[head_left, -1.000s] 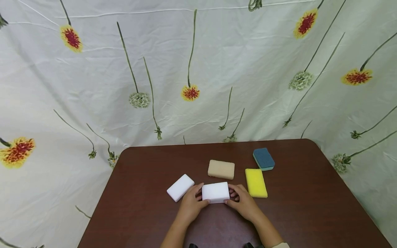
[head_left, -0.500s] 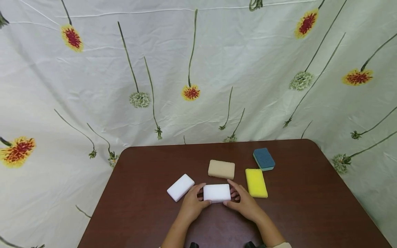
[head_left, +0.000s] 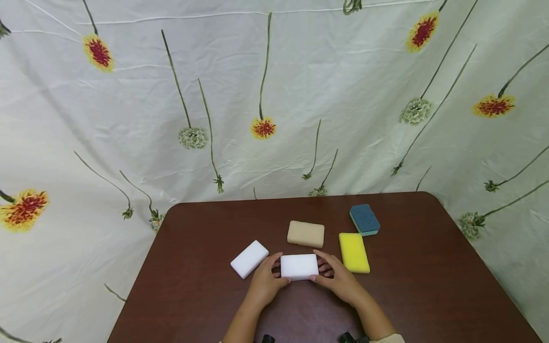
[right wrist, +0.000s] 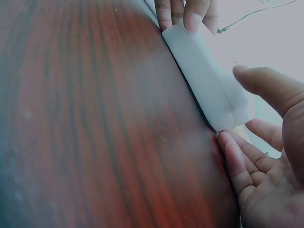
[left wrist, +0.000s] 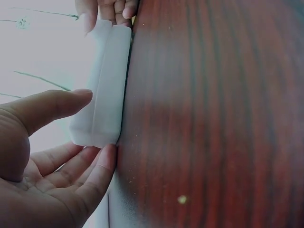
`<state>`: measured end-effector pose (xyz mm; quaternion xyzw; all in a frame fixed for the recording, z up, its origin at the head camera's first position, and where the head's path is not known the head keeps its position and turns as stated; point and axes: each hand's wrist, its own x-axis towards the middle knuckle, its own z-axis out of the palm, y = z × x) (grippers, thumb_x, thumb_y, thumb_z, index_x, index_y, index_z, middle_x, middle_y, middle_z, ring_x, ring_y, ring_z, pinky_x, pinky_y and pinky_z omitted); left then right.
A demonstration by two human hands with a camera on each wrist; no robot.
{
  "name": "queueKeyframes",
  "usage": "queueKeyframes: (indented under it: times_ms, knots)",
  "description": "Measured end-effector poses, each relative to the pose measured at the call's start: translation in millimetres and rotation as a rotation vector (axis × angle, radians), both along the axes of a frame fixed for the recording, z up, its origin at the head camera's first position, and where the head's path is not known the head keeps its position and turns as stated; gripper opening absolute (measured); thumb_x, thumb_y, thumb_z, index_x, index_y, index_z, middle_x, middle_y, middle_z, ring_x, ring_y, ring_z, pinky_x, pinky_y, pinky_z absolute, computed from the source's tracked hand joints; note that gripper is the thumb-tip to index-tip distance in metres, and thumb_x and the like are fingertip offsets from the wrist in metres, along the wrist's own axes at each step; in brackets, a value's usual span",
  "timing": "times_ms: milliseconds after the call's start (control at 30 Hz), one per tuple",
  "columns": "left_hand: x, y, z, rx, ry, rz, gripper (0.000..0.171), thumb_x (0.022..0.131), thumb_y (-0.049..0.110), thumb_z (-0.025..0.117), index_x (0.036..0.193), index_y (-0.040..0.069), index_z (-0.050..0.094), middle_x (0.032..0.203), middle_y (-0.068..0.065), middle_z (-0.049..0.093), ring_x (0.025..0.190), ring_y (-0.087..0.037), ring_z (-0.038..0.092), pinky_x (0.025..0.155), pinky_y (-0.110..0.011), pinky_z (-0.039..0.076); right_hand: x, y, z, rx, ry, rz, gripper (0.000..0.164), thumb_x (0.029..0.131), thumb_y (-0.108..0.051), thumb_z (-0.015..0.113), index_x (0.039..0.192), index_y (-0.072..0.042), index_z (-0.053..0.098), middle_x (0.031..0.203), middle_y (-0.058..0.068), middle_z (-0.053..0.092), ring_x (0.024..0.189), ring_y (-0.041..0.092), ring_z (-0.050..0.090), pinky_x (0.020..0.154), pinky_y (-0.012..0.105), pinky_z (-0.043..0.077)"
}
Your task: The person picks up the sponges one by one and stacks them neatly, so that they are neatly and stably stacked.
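Largely, the lower white sponge point(left wrist: 113, 85) is hidden in the head view; both wrist views show a seam dividing it from the upper white sponge point(head_left: 299, 267), stacked on it below centre of the head frame. Dark objects point(head_left: 268, 338) at the bottom edge are cut off, unidentifiable. The left hand point(head_left: 262, 283) and right hand point(head_left: 338, 282) are half spread, thumbs apart from fingers, fingertips against opposite short ends of the stack; thumb contact cannot be confirmed. A yellow sponge point(head_left: 354, 253) lies near the right hand on the desk point(head_left: 206, 228).
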<state>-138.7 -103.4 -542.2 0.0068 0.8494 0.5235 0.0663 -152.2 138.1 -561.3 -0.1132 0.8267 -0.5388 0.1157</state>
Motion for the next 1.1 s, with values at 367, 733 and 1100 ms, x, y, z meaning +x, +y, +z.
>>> queueKeyframes:
  times_ms: [367,733,1100]
  knots:
    - [1.4,-2,1.7,0.068,-0.043,0.003,0.075,0.080,0.006,0.082,0.147,0.005,0.049,0.140,-0.028,0.055,0.112,-0.038,0.066,0.092,-0.044,0.058,-0.7,-1,1.1,-0.032,-0.001,-0.005,0.064,0.089,-0.027,0.079,0.147,-0.018,0.051,0.127,0.009,0.056,0.107,0.019,0.053,0.087,0.022,0.048]
    - [3.1,-4,2.2,0.061,-0.043,-0.010,0.072,0.083,0.008,0.080,0.148,0.006,0.049,0.139,-0.026,0.057,0.109,-0.035,0.067,0.092,-0.044,0.057,-1.3,-2,0.8,-0.027,-0.005,-0.012,0.062,0.089,-0.024,0.079,0.145,-0.017,0.053,0.126,0.010,0.056,0.107,0.019,0.053,0.087,0.023,0.048]
    - [4.8,-10,11.6,0.122,-0.026,0.079,0.070,0.085,0.016,0.078,0.148,0.006,0.048,0.144,-0.015,0.055,0.132,-0.036,0.053,0.101,-0.050,0.050,-1.3,-3,-0.3,-0.020,-0.007,-0.019,0.064,0.088,-0.024,0.080,0.145,-0.015,0.053,0.126,0.010,0.056,0.106,0.019,0.053,0.087,0.022,0.048]
